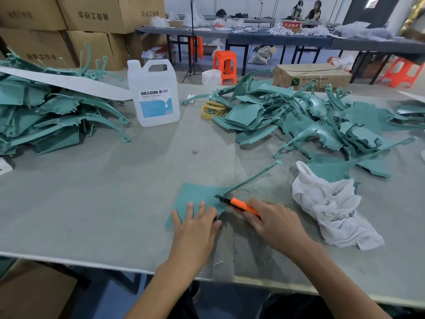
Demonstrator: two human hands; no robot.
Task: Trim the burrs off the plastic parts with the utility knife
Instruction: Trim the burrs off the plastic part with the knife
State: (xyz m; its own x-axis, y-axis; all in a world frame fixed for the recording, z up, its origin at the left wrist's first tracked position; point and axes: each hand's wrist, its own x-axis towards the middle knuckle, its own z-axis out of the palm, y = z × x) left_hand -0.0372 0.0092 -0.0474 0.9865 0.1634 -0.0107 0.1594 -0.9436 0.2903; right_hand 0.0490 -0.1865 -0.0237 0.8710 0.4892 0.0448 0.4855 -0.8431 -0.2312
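Grey dusty table (103, 192), cardboard boxes (92, 17) beyond, bears the plastic part (200, 194). Left hand (196, 229) presses it, fingers (190, 209) straight; right hand (276, 224) grips the utility knife (239, 205) at its edge.

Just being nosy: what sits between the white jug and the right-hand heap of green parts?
A yellow coil of loops lies on the table there, against the heap and apart from the jug, as the head view shows.
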